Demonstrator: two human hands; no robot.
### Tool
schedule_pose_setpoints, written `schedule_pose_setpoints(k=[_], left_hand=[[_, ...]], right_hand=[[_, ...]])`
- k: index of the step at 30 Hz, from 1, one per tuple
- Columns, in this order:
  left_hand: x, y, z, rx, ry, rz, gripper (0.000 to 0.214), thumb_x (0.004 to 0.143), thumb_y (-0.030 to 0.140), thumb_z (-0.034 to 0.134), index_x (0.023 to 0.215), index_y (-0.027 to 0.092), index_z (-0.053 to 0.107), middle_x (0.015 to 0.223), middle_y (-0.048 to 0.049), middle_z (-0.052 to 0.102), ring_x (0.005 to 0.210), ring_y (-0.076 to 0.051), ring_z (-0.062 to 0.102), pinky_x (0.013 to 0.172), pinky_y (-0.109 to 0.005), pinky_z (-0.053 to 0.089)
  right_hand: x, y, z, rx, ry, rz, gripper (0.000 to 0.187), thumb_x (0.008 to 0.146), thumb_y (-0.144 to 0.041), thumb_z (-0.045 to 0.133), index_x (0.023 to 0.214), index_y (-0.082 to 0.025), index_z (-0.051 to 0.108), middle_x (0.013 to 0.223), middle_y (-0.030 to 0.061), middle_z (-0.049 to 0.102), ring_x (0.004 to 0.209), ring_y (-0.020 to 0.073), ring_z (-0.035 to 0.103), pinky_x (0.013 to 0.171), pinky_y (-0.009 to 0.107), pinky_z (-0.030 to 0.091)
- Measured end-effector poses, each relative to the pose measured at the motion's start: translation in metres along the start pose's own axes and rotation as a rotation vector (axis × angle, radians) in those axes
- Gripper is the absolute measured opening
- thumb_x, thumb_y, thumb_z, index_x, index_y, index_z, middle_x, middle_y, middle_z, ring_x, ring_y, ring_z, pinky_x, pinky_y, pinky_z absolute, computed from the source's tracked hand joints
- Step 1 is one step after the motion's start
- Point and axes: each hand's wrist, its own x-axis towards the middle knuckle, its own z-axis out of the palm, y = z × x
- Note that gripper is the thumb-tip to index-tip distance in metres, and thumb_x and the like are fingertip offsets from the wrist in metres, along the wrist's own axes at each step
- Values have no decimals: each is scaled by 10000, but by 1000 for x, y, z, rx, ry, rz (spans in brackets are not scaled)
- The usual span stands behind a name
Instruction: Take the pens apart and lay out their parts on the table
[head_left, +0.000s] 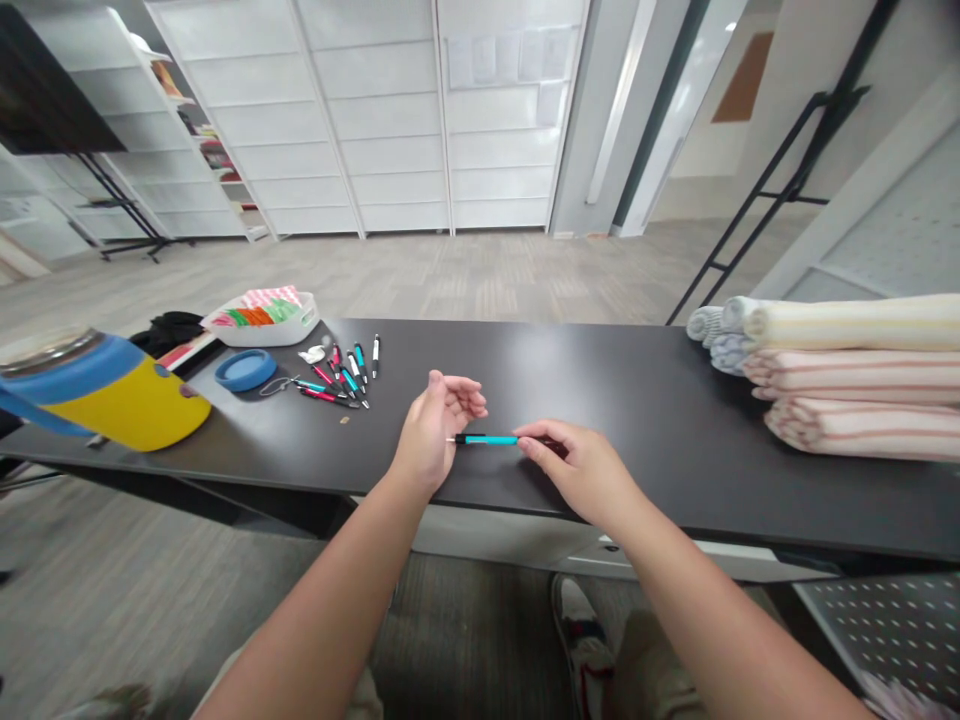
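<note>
A teal pen [486,440] is held level just above the black table [637,400] near its front edge. My right hand [581,470] pinches the pen's right end between thumb and fingers. My left hand [435,430] is at the pen's left tip, fingers curled loosely with the thumb side touching the tip; whether it grips the tip is unclear. A cluster of several more pens [341,378], pink, teal and white, lies on the table to the left.
A white tray [262,320] with coloured items, a blue round lid [245,369] and a yellow-and-blue container [112,395] stand at the left. Folded towels [840,375] are stacked at the right. My shoe [581,630] shows below the table.
</note>
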Motion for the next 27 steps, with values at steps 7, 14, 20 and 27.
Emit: schedule_pose_setpoints(k=[7, 14, 20, 27], left_hand=[[-8, 3, -5, 164, -122, -14, 579, 1025, 699, 375, 1172, 196, 622, 1083, -124, 710, 1023, -228, 698, 887, -375, 609], [-14, 15, -26, 809, -344, 11, 235, 961, 433, 664, 1036, 230, 754, 746, 11, 683, 654, -136, 615, 625, -233, 479], [-11, 20, -32, 810, -339, 30, 258, 961, 418, 663, 1085, 217, 767, 789, 6, 706, 683, -142, 619, 649, -235, 474], [-15, 26, -27, 972, -423, 109, 361, 1035, 429, 537, 860, 196, 750, 789, 11, 712, 747, -146, 622, 712, -251, 419]], right_hand=[[4, -8, 13, 243, 35, 117, 276, 923, -471, 659, 1034, -248, 777, 833, 10, 770, 621, 159, 668, 623, 286, 512], [8, 2, -1, 308, 19, 168, 377, 914, -567, 674, 1055, -221, 721, 859, 30, 786, 657, 164, 652, 635, 279, 502], [8, 5, -12, 74, -70, 58, 546, 1071, -598, 377, 802, -214, 656, 669, -8, 662, 614, 146, 572, 631, 264, 418], [8, 7, -7, 15, -40, 7, 541, 1067, -576, 391, 676, -221, 506, 569, -49, 455, 538, 126, 432, 570, 269, 320]])
